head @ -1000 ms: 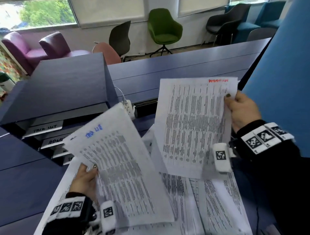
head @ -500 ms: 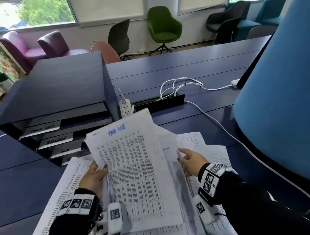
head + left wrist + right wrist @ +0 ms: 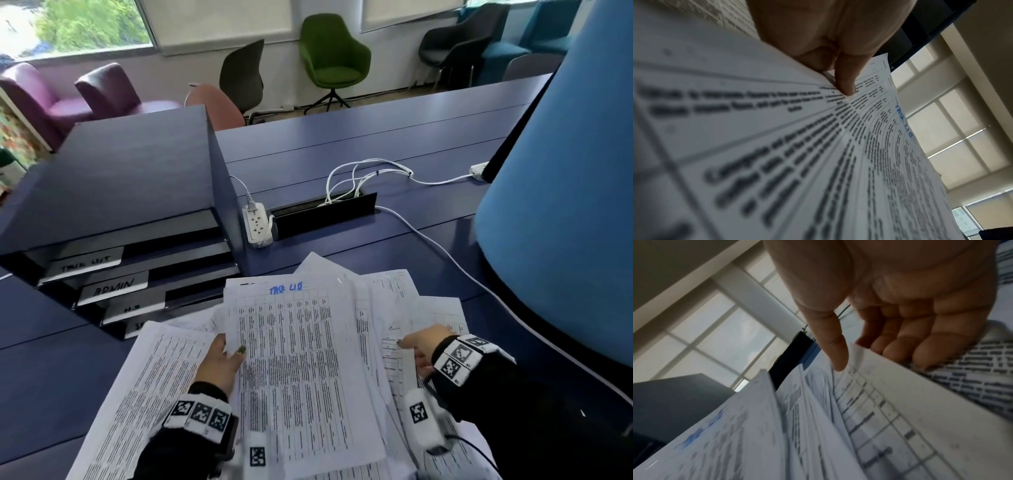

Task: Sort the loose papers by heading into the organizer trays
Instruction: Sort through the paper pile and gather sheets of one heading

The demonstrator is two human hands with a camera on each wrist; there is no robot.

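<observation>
At a blue bench (image 3: pixel 342 144), a person's left hand (image 3: pixel 219 363) pinches the left edge of a printed sheet (image 3: pixel 301 370) headed in blue ink, thumb on top, holding it over loose papers (image 3: pixel 144 387) spread on the near bench. The right hand (image 3: pixel 423 344) pinches the edge of another paper (image 3: pixel 394 318) in the pile, thumb above and fingers curled beneath. The organizer (image 3: pixel 113 185), its labelled trays (image 3: pixel 113 286) stacked, stands just beyond, far left. A power strip (image 3: pixel 256 224) lies beside it.

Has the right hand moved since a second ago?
Yes. The right hand dropped from beside the blue partition onto the loose papers on the desk.
</observation>
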